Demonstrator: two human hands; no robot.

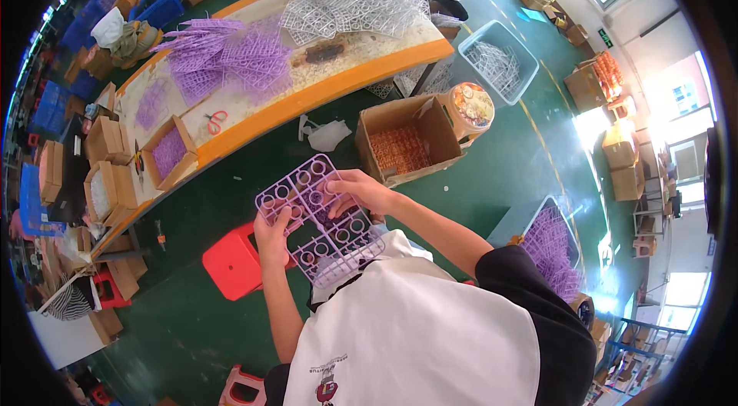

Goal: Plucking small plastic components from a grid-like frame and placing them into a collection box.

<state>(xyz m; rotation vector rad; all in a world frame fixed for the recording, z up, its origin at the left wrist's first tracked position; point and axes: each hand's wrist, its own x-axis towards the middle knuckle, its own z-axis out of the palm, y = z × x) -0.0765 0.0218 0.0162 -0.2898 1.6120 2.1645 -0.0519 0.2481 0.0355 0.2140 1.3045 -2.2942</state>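
Observation:
In front of my lap I hold a flat purple plastic sprue frame [316, 164] with several ring-shaped parts on its runners. My left hand [271, 232] grips its left side, the thumb lying over the face. My right hand [358, 191] is closed at its upper right part, fingers bent around the runners, partly hiding the rings there. Below the frame, close to my apron, shows a pale purple lattice edge [347, 264]; I cannot tell whether it belongs to the same frame. Small dark purple pieces show behind the openings.
A long table [269, 102] carries purple sprues [223, 56], clear sprues [354, 2], red-handled scissors [216, 122] and a box of purple pieces [169, 151]. Around me stand a red stool [234, 261], a cardboard box [407, 137] and a tub of purple sprues [550, 248]. Two people sit beyond the table.

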